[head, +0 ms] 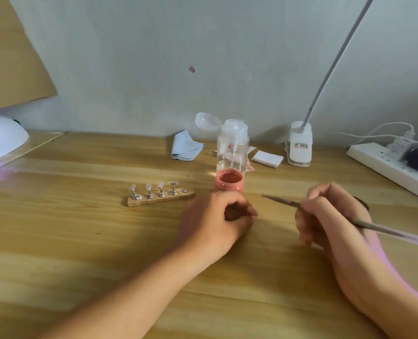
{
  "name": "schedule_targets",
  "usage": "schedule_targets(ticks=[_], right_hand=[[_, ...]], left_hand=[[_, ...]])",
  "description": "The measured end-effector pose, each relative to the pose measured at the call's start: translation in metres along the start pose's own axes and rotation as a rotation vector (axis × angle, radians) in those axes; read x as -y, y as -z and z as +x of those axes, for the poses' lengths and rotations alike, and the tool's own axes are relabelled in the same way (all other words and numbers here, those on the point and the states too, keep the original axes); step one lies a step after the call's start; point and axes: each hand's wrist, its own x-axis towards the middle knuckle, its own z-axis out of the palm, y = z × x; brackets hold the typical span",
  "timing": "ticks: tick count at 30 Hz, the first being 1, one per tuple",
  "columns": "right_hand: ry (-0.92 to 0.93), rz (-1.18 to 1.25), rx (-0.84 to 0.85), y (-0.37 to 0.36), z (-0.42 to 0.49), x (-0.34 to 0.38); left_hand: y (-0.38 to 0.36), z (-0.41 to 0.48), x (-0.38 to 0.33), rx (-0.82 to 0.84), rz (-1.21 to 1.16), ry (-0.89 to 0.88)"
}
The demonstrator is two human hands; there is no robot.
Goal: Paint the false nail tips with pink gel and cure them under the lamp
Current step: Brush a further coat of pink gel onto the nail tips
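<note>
**Loading the brush**

The right hand [335, 214] grips the brush [383, 230]; the left hand [217, 217] is curled, on what I cannot tell; four nail tips [161, 185] stand on the wooden holder [159, 200] (one seat bare) toward the far edge of the table [80, 241]; next, probably, a light dip into the open gel jar [228, 182].

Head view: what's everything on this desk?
Nail lamp: one, white, glowing purple, far left.
Wooden stand: one, tan, centre-left.
Nail tips: four, clear, on the stand's pegs.
Gel jar: one, pink, open, right of stand.
Pump bottle: one, clear, behind the jar.
Cloth: one, pale blue, by the wall.
Pad: one, white, right of bottle.
Clip lamp: one, white, at the back.
Power strip: one, white, far right.
Brush: one, grey, in the right hand.
Left hand: one, curled, contents unclear.
Right hand: one, grips the brush.
</note>
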Motion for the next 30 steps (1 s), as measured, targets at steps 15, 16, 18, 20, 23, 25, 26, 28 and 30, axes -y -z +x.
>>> schedule_targets(ticks=[15, 16, 18, 20, 23, 25, 26, 28, 30], right_hand=[[-0.032, -0.055, 0.188, 0.0001, 0.0032, -0.009], [-0.029, -0.07, 0.198, -0.0003, 0.0027, -0.009], [-0.017, -0.075, 0.192, 0.0003, 0.0023, -0.0095], [-0.006, -0.072, 0.181, 0.0011, 0.002, -0.0095], [-0.006, -0.097, 0.206, 0.0001, 0.0007, -0.0076], [-0.003, -0.096, 0.199, 0.0004, 0.001, -0.0081], [-0.001, -0.09, 0.192, 0.0008, 0.0013, -0.0087], [0.001, -0.076, 0.197, 0.0006, 0.0009, -0.0082], [0.0, -0.083, 0.224, -0.0005, 0.0004, -0.0069]], left_hand=[[-0.0003, 0.0011, 0.0015, 0.006, -0.061, 0.014], [-0.0001, 0.001, 0.0011, 0.006, -0.063, 0.016], [0.0001, 0.0011, 0.0005, 0.01, -0.07, 0.015], [0.0001, 0.0009, 0.0002, 0.012, -0.07, 0.014], [0.0, 0.0004, 0.0001, 0.006, -0.053, 0.02], [-0.0003, 0.0006, 0.0006, 0.004, -0.049, 0.017], [-0.0003, 0.0007, 0.0011, 0.005, -0.051, 0.016], [-0.0001, 0.001, 0.0019, 0.007, -0.05, 0.017], [0.0, 0.0005, 0.0022, 0.011, -0.043, 0.021]])
